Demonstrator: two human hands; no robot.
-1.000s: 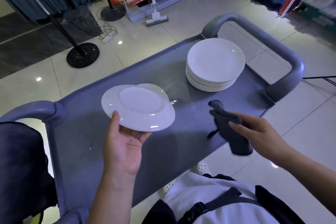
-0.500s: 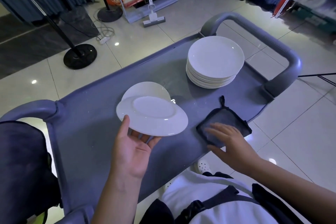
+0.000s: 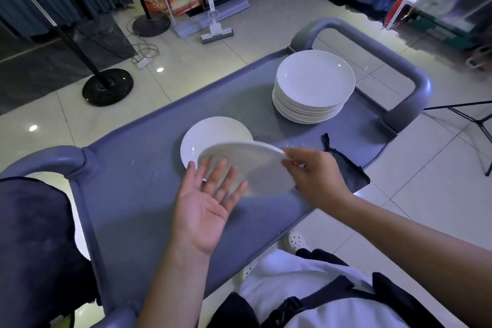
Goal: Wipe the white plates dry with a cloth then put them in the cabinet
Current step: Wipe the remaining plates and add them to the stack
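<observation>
Plate held over a grey cart top in a tiled room

Nearest, the left hand lies palm up, fingers straight under a tilted white plate, while the right hand pinches its right rim. The dark cloth lies on the grey cart just right of that hand. A second plate rests flat behind; farther right stands the plate stack. Beyond, on the pale tiled floor, are a black stand base and a squeegee mop.

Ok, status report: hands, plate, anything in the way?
Right hand pinches tilted plate rim. Left hand open beneath it. Cloth lies on cart. Nothing blocking.
</observation>
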